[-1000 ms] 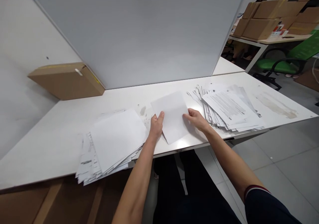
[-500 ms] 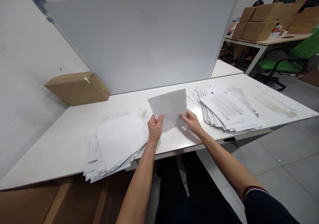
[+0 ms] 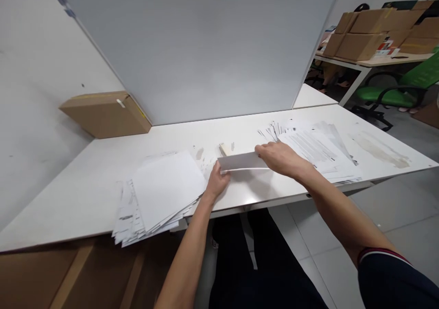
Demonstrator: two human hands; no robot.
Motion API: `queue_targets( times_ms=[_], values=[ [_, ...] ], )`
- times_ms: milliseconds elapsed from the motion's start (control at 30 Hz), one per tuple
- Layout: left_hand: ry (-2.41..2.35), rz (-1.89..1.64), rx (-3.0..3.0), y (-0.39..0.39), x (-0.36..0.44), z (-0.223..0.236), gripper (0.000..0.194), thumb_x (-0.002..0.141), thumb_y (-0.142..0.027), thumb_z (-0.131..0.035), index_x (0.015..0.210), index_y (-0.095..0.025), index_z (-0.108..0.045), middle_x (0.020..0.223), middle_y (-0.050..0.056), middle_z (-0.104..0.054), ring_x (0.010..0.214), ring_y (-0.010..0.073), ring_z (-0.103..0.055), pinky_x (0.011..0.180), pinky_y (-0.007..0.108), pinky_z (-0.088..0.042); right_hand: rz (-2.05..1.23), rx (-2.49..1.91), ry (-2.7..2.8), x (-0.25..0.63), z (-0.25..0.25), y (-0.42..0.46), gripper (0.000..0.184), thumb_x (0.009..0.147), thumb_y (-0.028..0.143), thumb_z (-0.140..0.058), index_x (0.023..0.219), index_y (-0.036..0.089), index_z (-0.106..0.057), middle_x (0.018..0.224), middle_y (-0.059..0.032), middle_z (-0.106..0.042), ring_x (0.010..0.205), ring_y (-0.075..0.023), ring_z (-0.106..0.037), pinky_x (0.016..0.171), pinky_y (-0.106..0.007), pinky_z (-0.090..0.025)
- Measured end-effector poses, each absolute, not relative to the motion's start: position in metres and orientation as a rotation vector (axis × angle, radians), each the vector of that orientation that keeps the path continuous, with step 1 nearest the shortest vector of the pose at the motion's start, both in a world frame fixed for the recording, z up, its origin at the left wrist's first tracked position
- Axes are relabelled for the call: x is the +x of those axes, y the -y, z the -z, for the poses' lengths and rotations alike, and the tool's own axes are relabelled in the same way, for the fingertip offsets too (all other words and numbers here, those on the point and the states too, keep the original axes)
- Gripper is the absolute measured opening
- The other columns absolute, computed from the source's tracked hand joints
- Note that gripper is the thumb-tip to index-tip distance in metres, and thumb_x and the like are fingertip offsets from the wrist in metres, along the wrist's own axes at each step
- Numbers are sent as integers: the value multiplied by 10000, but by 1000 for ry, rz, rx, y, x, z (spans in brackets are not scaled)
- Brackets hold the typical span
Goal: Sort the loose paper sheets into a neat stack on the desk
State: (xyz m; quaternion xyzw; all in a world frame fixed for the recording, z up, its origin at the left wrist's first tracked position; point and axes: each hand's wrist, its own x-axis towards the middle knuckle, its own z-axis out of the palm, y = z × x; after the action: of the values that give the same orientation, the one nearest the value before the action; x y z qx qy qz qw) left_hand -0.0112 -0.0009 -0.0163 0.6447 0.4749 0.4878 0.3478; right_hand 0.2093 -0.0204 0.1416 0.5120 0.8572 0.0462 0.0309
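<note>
A sheet of paper (image 3: 242,162) is held just above the table between both my hands, showing as a narrow band, tilted or bent over; I cannot tell which. My left hand (image 3: 217,181) is closed on its left end, the thumb at the lower edge. My right hand (image 3: 279,157) grips the right end from above, its palm turned down and part of its fingers hidden. Left of my left hand lies an uneven stack of paper (image 3: 168,185) with a blank sheet on top. Beyond my right hand is another loose pile of printed sheets (image 3: 317,149).
Behind the white table (image 3: 85,199) stands a whiteboard (image 3: 202,52), with a cardboard box (image 3: 106,114) at its left. A small beige object (image 3: 223,149) is just behind the held sheet. Farther right are stacked cartons (image 3: 360,46) on another desk and a green chair (image 3: 391,94).
The sheet, earlier facing me broadly, has tipped or bent into a narrow band. My right hand has turned palm down and moved right. The small beige object now shows behind the sheet.
</note>
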Motion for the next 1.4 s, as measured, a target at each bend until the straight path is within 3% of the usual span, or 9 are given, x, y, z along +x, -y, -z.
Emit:
queue_targets(
  times_ms=[133,333,433,533,700,867,1400],
  values=[
    [-1345,-1122,1721,4,-10,18,240,786,-316,-519,956,-176,-615,907,69,-622,887,210,-573,762,334,-464,-73,1585,-2610,206,-128,19,158,897,173,-345,878,167,-502,702,-71,-589,538,-146,-446,492,-285,-183],
    [-1271,-1310,1564,6,-8,-6,242,805,-387,-540,889,-178,-628,778,12,-643,745,141,-578,707,261,-452,219,1828,-2680,219,-140,17,206,911,305,-364,829,186,-510,675,-56,-585,585,-155,-501,512,-261,-262],
    [-1261,-1560,1375,1,-6,-18,282,810,-426,-531,873,-165,-619,727,6,-624,674,118,-574,661,241,-468,963,2062,-2678,240,-123,14,248,881,400,-421,775,191,-502,723,-51,-612,608,-153,-548,506,-249,-347],
    [-1374,-1630,1351,-13,-6,-17,291,867,-370,-433,986,-163,-600,817,44,-650,755,138,-608,737,284,-493,1798,2111,-2191,258,-87,12,247,809,427,-544,809,180,-545,837,-84,-664,674,-186,-615,531,-270,-450],
    [-1613,-1354,1898,-30,-5,6,396,812,-91,-376,1148,-186,-562,1168,89,-587,1117,194,-515,1004,380,-385,2251,2146,-1720,266,-37,12,197,765,358,-621,788,167,-577,842,-85,-681,701,-186,-632,573,-276,-506],
    [-1679,-1218,2013,-31,-5,19,515,777,-29,-342,1197,-231,-559,1164,70,-559,1128,196,-487,1003,368,-393,2400,2148,-1653,270,-24,9,176,770,342,-623,773,170,-584,803,-66,-685,676,-170,-630,562,-258,-502],
    [-1708,-1143,2061,-30,-3,18,623,684,42,-343,1171,-252,-598,1117,64,-573,1050,212,-498,968,377,-407,2300,2234,-1738,258,-26,2,213,745,423,-606,740,211,-578,823,-76,-705,729,-214,-657,601,-310,-529]
  ],
)
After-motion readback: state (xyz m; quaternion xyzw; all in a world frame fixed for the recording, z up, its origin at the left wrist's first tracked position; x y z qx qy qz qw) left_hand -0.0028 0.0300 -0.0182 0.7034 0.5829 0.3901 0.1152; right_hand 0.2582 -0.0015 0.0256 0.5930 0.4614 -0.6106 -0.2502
